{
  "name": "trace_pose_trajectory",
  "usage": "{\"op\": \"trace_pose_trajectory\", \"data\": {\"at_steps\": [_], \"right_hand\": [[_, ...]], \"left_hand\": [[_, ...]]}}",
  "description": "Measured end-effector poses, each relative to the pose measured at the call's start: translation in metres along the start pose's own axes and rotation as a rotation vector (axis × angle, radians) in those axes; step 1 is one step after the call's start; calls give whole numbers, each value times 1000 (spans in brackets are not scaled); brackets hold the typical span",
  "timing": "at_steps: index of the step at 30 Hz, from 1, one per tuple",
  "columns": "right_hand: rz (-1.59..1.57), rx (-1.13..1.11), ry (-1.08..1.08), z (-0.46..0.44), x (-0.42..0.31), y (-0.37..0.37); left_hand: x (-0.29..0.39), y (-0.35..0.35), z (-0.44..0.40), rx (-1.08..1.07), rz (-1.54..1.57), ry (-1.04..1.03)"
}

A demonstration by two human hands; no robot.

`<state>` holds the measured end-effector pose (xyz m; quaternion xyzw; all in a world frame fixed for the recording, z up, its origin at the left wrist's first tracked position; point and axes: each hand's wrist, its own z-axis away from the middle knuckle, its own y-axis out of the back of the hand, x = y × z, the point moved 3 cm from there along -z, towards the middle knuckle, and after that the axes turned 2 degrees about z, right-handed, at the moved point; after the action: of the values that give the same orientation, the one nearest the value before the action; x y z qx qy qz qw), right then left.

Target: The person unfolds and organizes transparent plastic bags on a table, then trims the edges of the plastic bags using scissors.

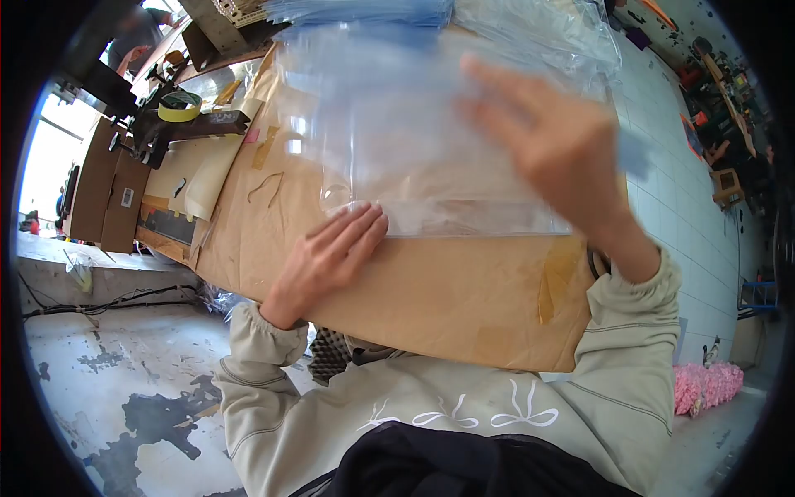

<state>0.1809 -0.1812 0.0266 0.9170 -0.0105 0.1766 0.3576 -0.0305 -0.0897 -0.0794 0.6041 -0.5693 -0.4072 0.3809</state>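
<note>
A clear plastic sheet or bag point(447, 186) lies on the brown paper-covered table point(414, 290). My left hand point(335, 257) presses on its lower left corner, palm down, with the fingers lying flat side by side. Above the sheet's right part is my right hand point(551, 137), blurred by motion, its fingers pointing up and left. Whether it holds anything is too smeared to tell. A hazy bluish film blurs across the area left of it.
Behind lie a stack of bluish plastic sheets point(356, 12) and crumpled clear plastic point(538, 25). A machine with a yellow tape roll point(179, 106) stands at the left, near a cardboard box point(108, 186). A person point(137, 41) is at the far upper left.
</note>
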Motion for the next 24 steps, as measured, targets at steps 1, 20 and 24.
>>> {"op": "trace_pose_trajectory", "data": {"at_steps": [1, 20, 24], "right_hand": [[-12, 5, 42, 14, -20, -8], [-465, -166, 734, 87, -52, -41], [-335, -297, 584, 88, 4, -50]], "left_hand": [[3, -1, 5, 21, -69, -44], [117, 35, 42, 638, 62, -731], [101, 42, 62, 811, -165, -314]]}}
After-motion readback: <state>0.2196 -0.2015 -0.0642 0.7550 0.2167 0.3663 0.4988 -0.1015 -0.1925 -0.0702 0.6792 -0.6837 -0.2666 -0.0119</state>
